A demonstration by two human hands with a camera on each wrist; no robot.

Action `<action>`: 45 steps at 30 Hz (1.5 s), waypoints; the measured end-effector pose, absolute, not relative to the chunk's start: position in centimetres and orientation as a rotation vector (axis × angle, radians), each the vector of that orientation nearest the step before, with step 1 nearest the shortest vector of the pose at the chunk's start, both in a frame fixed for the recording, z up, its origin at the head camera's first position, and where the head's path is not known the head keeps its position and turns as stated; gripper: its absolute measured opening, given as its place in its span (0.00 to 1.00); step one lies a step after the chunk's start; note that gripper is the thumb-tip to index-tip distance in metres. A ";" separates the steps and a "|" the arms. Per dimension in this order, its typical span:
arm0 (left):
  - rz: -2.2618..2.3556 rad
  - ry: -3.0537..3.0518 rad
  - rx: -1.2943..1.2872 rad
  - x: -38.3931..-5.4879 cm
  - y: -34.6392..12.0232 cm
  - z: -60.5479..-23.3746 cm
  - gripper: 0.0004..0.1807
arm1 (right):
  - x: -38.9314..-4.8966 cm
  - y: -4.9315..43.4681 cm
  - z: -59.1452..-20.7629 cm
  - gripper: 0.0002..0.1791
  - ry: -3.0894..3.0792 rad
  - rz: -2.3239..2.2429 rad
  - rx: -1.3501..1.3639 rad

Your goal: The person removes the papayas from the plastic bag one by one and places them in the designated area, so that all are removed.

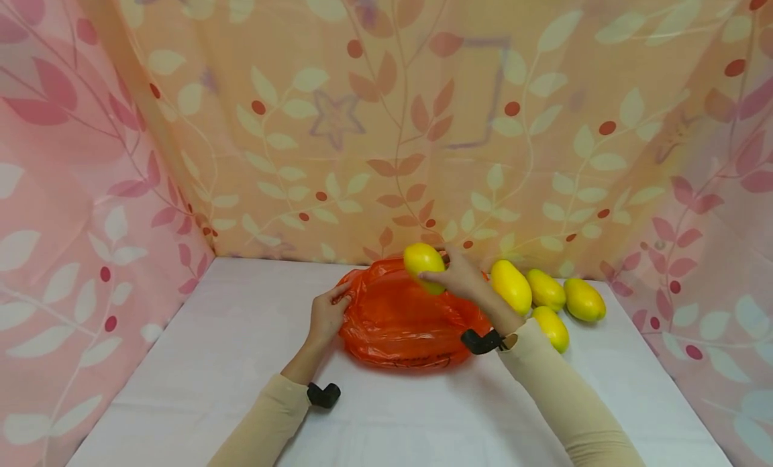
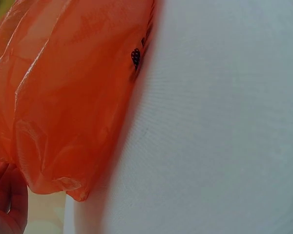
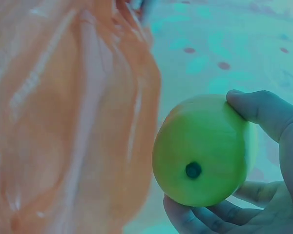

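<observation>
An orange-red plastic bag (image 1: 398, 319) lies on the white table, its mouth facing the back. At its left edge my left hand (image 1: 329, 313) pinches the plastic; the left wrist view shows part of that hand (image 2: 9, 200) beside the bag (image 2: 73, 97). My right hand (image 1: 455, 272) holds a yellow mango (image 1: 423, 262) above the bag's far side. Seen from the right wrist, the mango (image 3: 200, 151) shows a dark stem spot, with thumb and fingers curled round it, beside the bag (image 3: 63, 122). What the bag contains cannot be made out.
Several more yellow mangoes (image 1: 510, 288) lie grouped on the table (image 1: 229, 359) to the right of the bag, near my right forearm. Leaf-patterned cloth (image 1: 374, 118) hangs behind the table and along both sides.
</observation>
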State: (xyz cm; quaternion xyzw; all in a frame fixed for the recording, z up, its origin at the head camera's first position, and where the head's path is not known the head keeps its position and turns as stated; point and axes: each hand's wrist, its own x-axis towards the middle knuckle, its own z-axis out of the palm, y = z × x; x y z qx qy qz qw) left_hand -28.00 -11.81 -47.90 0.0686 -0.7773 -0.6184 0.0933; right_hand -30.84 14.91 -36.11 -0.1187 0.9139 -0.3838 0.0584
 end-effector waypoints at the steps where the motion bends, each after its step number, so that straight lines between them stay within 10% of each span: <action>1: -1.838 -2.304 0.204 -28.0 -11.8 -47.9 0.19 | -30.8 15.2 -35.8 0.43 2.768 -1.173 -0.357; 45: -1.810 -2.301 0.244 -28.1 -12.6 -47.7 0.19 | -26.3 27.6 -32.7 0.49 2.832 -1.401 -0.077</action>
